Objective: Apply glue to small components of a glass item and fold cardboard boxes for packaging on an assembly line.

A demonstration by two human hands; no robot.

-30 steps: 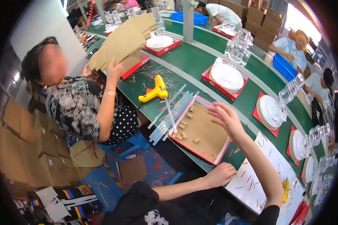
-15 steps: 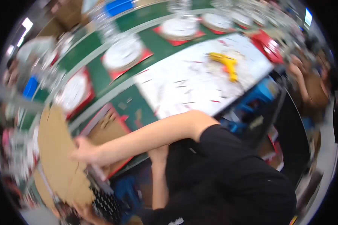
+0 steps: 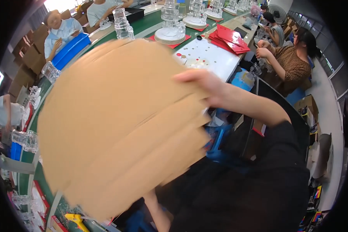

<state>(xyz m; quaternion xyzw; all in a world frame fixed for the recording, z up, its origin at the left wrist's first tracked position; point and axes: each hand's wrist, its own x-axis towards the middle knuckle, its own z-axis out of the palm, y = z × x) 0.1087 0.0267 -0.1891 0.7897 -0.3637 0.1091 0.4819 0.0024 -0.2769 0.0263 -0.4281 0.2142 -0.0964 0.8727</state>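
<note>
A fanned stack of plain brown cardboard sheets (image 3: 119, 127) filled the middle of the view, blurred, edges stepped along the right side. It was held up tilted, gripped at its upper right edge.

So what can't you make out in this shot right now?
Head view:
- Cardboard sheets: motion-blurred, so their number and edges cannot be told.
- Right hand: its grip on the sheets is blurred, and the fingers are partly behind them.
- Left hand: hidden behind the sheets; only a forearm shows at the lower edge.
- Green table: mostly covered by the sheets.
- Yellow glue gun: small, near the lower rim, partly hidden.
</note>
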